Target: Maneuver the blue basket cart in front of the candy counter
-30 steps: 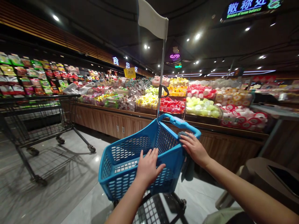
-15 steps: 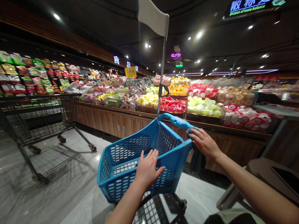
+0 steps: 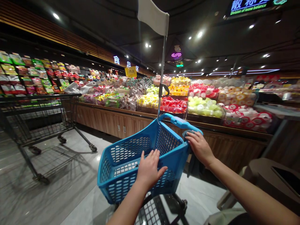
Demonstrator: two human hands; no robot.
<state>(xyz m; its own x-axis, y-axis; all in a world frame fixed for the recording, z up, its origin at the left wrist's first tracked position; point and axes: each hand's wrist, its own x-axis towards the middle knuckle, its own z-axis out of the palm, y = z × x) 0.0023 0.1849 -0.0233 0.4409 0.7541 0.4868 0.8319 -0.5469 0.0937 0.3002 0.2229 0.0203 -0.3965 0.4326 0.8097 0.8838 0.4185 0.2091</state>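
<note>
A small blue plastic shopping cart [image 3: 140,142] with perforated walls stands before me, its basket holding nothing I can see. On its near side rim rests my left hand [image 3: 150,168], fingers stretched out and thumb apart. A dark grey-blue cloth [image 3: 187,133] lies under the fingers of my right hand [image 3: 199,146], which presses it on the rim's rear corner, just below the blue handle [image 3: 181,122]. Part of the cloth hangs down beneath that hand. From the cart's back rises a pole [image 3: 163,62] with a pale flag [image 3: 153,17] on top.
A black wire shopping cart [image 3: 47,125] stands at the left. Behind runs a wood-fronted counter [image 3: 107,120] with bins of wrapped sweets and jellies [image 3: 203,106]. At right is a brown stool [image 3: 260,168] with a dark flat object [image 3: 287,178] on it.
My right hand has slid a little to the left and down along the rim corner with the cloth, uncovering the end of the handle. My left hand has barely shifted.
</note>
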